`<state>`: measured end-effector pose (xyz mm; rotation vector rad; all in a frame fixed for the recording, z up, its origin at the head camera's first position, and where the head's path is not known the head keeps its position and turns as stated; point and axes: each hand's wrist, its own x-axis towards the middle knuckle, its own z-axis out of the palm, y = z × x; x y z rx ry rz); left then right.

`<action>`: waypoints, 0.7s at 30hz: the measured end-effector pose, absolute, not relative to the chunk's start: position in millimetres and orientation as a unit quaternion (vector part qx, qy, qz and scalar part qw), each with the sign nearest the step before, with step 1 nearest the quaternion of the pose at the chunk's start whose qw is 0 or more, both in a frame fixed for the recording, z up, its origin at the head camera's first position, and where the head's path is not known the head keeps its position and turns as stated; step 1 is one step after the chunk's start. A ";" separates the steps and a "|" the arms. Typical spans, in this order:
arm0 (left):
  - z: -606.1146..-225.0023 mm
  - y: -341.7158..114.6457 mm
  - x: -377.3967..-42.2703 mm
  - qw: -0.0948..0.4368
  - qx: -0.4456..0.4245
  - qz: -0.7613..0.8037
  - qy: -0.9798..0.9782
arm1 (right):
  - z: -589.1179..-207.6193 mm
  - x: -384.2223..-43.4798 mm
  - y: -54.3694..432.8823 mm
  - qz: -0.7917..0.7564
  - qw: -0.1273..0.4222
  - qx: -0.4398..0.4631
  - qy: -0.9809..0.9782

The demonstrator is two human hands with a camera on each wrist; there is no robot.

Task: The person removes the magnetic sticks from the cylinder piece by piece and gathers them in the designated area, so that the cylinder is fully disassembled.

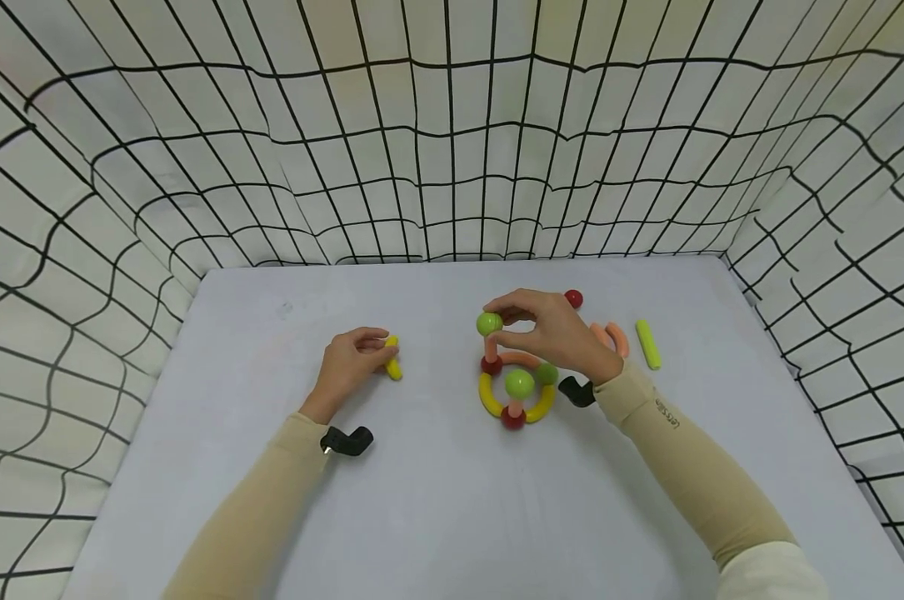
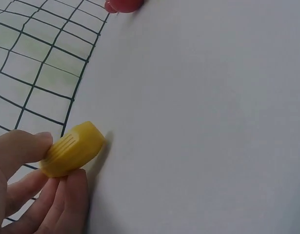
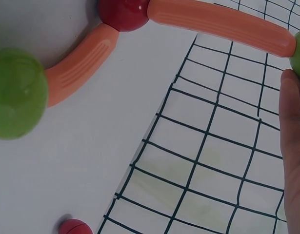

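Observation:
My left hand pinches a short yellow curved rod between thumb and fingers, left of a toy structure. Its base is a ring of yellow curved rods, an orange curved rod, red balls and a green ball. Two orange rods stand up from red balls, each topped by a green ball. My right hand pinches the farther top green ball with the forefinger, the thumb beside the rod below. The nearer top green ball is untouched.
Behind the right hand lies a red ball. Orange curved rods, partly hidden by that hand, and a straight lime-green rod lie to its right. Black-lined white walls enclose the back and sides of the white table.

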<state>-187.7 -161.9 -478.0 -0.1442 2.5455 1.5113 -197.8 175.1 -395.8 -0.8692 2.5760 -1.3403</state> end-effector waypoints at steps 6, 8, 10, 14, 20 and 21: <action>-475.4 -168.4 -190.7 0.089 -0.041 0.481 0.871 | -395.7 -198.6 174.5 -0.439 0.052 -0.287 0.850; -473.2 -169.0 -190.9 0.093 -0.041 0.482 0.871 | -395.3 -198.3 174.7 -0.439 0.051 -0.289 0.849; -471.7 -169.8 -191.1 0.095 -0.041 0.478 0.872 | -394.9 -198.1 174.9 -0.441 0.051 -0.289 0.848; -470.8 -171.5 -192.2 0.091 -0.040 0.466 0.879 | -394.3 -198.1 175.4 -0.442 0.052 -0.290 0.847; -471.7 -174.5 -193.2 0.083 -0.037 0.440 0.894 | -394.1 -198.2 176.2 -0.440 0.050 -0.292 0.848; -471.8 -174.9 -193.2 0.083 -0.037 0.438 0.894 | -394.2 -198.1 176.3 -0.440 0.050 -0.292 0.848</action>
